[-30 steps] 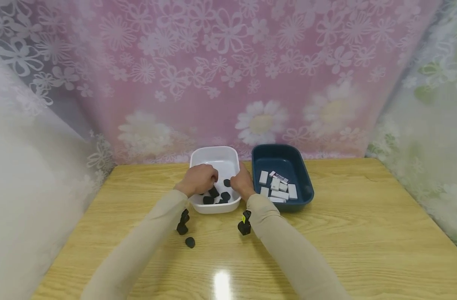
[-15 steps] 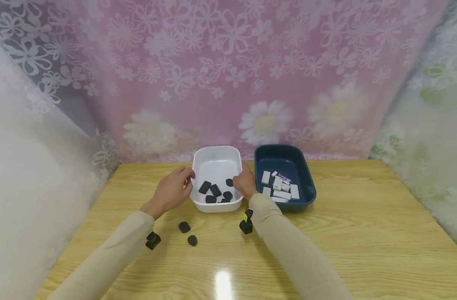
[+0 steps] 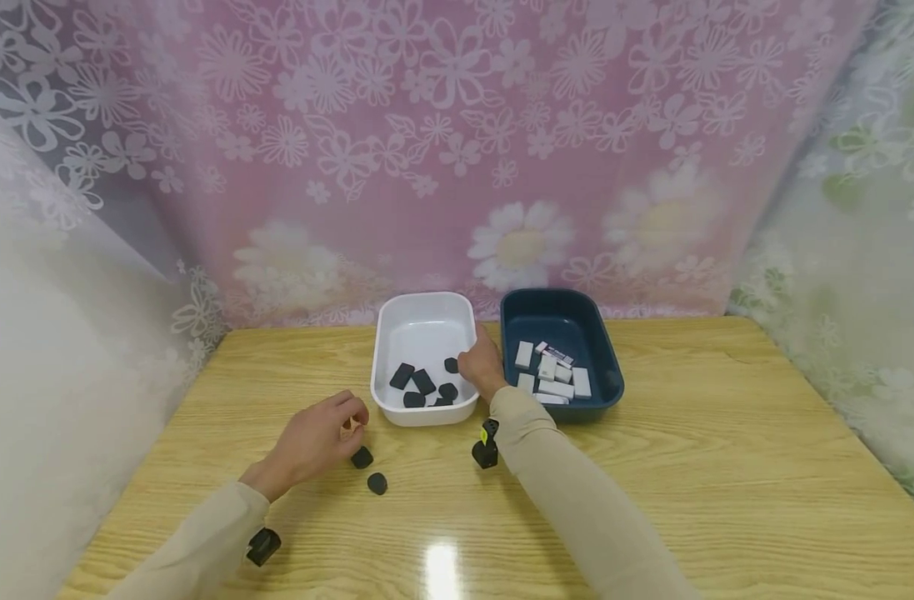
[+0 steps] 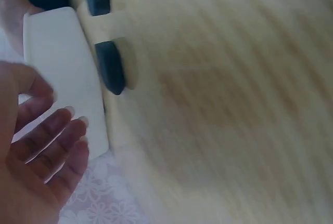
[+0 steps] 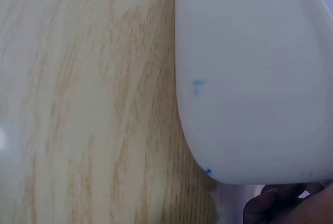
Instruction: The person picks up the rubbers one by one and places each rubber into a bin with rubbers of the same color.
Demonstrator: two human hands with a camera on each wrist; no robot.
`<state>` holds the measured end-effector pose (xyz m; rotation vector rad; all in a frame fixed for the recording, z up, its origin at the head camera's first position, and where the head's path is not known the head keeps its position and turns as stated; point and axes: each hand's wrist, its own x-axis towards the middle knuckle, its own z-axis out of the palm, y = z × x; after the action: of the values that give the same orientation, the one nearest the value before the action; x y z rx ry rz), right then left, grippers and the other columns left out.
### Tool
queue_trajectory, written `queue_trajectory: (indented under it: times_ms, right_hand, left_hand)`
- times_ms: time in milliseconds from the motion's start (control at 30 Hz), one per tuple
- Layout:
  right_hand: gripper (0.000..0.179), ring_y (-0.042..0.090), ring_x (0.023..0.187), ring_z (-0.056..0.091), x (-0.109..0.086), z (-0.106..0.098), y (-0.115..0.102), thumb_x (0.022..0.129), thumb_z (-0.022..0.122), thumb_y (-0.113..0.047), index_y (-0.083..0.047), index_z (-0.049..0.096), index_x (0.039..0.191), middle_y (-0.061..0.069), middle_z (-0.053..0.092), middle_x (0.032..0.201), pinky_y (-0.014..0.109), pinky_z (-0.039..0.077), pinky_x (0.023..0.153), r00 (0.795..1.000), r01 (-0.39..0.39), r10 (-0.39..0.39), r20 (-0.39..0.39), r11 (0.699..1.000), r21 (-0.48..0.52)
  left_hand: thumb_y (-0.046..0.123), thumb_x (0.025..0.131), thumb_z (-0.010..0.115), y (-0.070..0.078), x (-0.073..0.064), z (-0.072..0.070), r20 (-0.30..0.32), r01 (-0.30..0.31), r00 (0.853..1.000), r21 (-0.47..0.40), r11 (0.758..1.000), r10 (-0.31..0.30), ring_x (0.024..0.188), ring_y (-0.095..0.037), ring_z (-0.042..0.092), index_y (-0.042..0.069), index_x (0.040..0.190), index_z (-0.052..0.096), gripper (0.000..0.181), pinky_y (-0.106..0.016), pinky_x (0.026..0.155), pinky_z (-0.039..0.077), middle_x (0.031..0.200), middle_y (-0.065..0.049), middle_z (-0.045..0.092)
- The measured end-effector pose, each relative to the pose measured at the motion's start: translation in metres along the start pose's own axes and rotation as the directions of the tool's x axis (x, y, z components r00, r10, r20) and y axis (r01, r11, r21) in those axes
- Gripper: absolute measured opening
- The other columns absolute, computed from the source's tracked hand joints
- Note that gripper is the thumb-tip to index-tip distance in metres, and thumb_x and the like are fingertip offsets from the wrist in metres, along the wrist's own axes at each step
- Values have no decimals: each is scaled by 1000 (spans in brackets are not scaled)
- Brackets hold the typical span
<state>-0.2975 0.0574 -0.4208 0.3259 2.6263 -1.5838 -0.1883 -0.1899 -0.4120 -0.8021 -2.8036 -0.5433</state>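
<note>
My left hand hovers over the table at the left, fingers loosely bent with nothing between them. Right beside its fingertips lies a small black block, and a second black block sits slightly nearer. In the left wrist view that hand overlaps the side of the white plastic tub. My right hand grips the right rim of the white tub, thumb over the edge. Several black blocks lie inside, mostly toward its near end.
A dark blue tub stands just right of the white one, holding several white eraser-like blocks. Behind the wooden table hangs a pink flowered cloth. Pale cloths flank both sides.
My left hand has come out of the white tub and moved left and nearer, down beside the loose black blocks. The right hand keeps its hold on the rim.
</note>
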Motion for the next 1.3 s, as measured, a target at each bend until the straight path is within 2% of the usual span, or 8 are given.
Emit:
queue_trajectory:
  times_ms: [100, 233, 400, 567, 733, 833, 1100, 1300]
  right_hand:
    - [65, 34, 121, 47, 0, 0, 0, 89, 53, 2, -16, 31, 148, 15, 47, 136, 55, 38, 98, 1000, -9, 9, 5, 1000, -10]
    - [64, 34, 121, 47, 0, 0, 0, 89, 53, 2, -15, 32, 147, 16, 48, 135, 54, 38, 98, 1000, -1, 1, 1, 1000, -18]
    - [64, 34, 121, 47, 0, 1, 0, 89, 53, 3, -15, 33, 147, 16, 48, 134, 54, 39, 97, 1000, 5, -6, -4, 1000, -15]
    - [63, 34, 119, 49, -1, 1, 1, 88, 52, 3, -13, 34, 146, 17, 50, 133, 52, 40, 97, 1000, 27, -27, 4, 999, -19]
    - [63, 34, 117, 50, -3, -2, -1, 86, 51, 4, -11, 36, 145, 18, 52, 131, 50, 41, 96, 998, 56, -57, -21, 998, -35]
    - [62, 34, 118, 50, -3, -3, -2, 87, 51, 4, -11, 36, 145, 18, 52, 131, 49, 41, 96, 998, 53, -54, -19, 998, -40]
    - [65, 35, 118, 49, -2, -3, -2, 86, 52, 5, -12, 34, 146, 18, 50, 133, 51, 40, 97, 999, 37, -37, -18, 999, -27]
    - [67, 35, 118, 49, -2, -3, -3, 86, 52, 5, -14, 33, 147, 17, 50, 133, 52, 41, 96, 1000, 21, -21, -18, 1000, -22]
  left_hand:
    - [16, 83, 67, -2, -6, 3, 86, -15, 996, -4, 1000, 15, 85, -14, 58, 16, 96, 64, 13, -31, 67, 49, 96, 9, 57]
    - [16, 81, 69, -4, -11, 6, 171, -92, 981, 14, 996, 88, 96, -14, 55, 16, 102, 65, 21, -34, 75, 49, 104, 7, 58]
    - [13, 79, 67, -4, -14, 8, 211, -146, 968, 44, 988, 134, 97, -14, 54, 17, 101, 68, 23, -34, 77, 49, 106, 6, 60]
    - [5, 73, 64, -4, -18, 4, 250, -176, 954, 17, 984, 166, 94, -14, 54, 15, 97, 70, 26, -34, 80, 48, 102, 5, 59]
    - [4, 81, 70, -6, -17, -1, 277, -173, 942, -72, 982, 187, 90, -12, 54, 11, 103, 69, 22, -33, 81, 48, 98, 4, 56]
    - [8, 84, 73, -8, -16, -1, 285, -153, 942, -102, 983, 176, 88, -12, 55, 10, 104, 68, 22, -32, 78, 48, 97, 3, 55]
    - [15, 84, 73, -7, -11, 1, 278, -125, 950, -93, 988, 146, 77, -8, 52, 12, 101, 69, 17, -29, 70, 46, 92, 5, 55]
    - [19, 83, 74, -3, -6, 0, 258, -106, 961, 12, 994, 99, 75, -8, 53, 12, 98, 68, 18, -30, 65, 47, 90, 4, 56]
